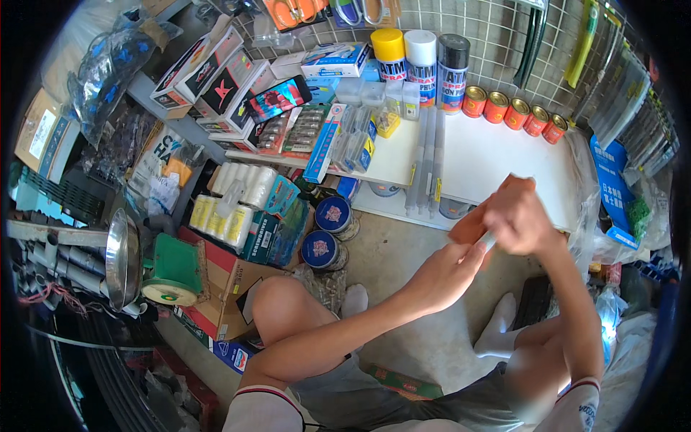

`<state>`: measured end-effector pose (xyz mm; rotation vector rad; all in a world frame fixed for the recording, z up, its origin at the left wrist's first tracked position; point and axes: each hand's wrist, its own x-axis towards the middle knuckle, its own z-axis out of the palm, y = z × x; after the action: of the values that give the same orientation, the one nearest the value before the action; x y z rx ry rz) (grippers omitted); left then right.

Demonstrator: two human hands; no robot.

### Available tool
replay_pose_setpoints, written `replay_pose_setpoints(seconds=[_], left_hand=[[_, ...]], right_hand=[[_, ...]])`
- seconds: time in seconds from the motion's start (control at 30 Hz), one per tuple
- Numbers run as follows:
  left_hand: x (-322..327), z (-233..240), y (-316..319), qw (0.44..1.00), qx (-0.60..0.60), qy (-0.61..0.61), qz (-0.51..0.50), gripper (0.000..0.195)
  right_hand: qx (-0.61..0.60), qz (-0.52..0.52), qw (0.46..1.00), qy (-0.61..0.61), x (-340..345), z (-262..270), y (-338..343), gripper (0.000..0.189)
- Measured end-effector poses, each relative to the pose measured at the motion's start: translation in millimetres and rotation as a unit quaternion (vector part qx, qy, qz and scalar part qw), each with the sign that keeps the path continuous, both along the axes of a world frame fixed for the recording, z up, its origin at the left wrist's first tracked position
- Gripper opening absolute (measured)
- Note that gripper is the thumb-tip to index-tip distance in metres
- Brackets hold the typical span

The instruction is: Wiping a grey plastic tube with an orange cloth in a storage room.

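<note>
My left hand [445,278] grips a slim pale object [489,241], its thumb lying along it. Just beyond, an orange-brown cloth [468,225] is bunched in my right hand [521,220], which is blurred and bent over the far end of the pale object. Part of the cloth shows above the right knuckles and part hangs behind the left fingertips. Both hands are in the air over the front edge of a white shelf [496,156]. Fingers and cloth hide most of the pale object, so I cannot tell what it is.
On the shelf stand orange tins [516,114], spray cans [421,67], long clear tubes [426,162] and a lit phone [279,99]. Blue-lidded jars [333,214], a carton [229,289] and a green weighing scale [171,265] are to the left. A wire grid [496,48] rises behind.
</note>
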<state>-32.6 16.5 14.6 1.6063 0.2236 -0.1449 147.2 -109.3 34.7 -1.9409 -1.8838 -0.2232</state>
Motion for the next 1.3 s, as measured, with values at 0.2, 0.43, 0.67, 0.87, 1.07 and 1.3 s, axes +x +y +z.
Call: replay_pose_setpoints(seconds=[0.2, 0.43, 0.67, 0.87, 1.07, 1.3], left_hand=[[4.2, -7.6, 1.9, 1.0, 0.022, -0.012, -0.012, 0.051], [-3.6, -2.1, 2.9, 0.998, 0.054, 0.011, -0.03, 0.049], [-1.5, -7.2, 0.2, 0.999, 0.04, 0.016, -0.018, 0.047], [0.3, -6.3, 2.4, 0.999, 0.031, 0.023, -0.023, 0.049], [-4.5, 6.5, -4.8, 0.992, 0.123, 0.002, -0.022, 0.053], [-1.4, 0.0, 0.2, 0.988, 0.151, 0.017, -0.004, 0.053]], right_hand=[[0.035, -0.092, 0.994, 0.056, 24.6, -12.1, -12.1, 0.037], [0.028, -0.038, 0.998, 0.05, 37.7, -28.2, -16.1, 0.038], [0.0, -0.027, 0.999, 0.032, -11.9, -12.3, -4.0, 0.044], [-0.007, -0.158, 0.987, 0.02, 14.6, -11.9, -13.1, 0.041], [-0.033, -0.073, 0.997, 0.018, 30.9, -23.9, -23.2, 0.043], [-0.059, 0.009, 0.998, 0.026, -26.4, -11.8, 5.4, 0.053]])
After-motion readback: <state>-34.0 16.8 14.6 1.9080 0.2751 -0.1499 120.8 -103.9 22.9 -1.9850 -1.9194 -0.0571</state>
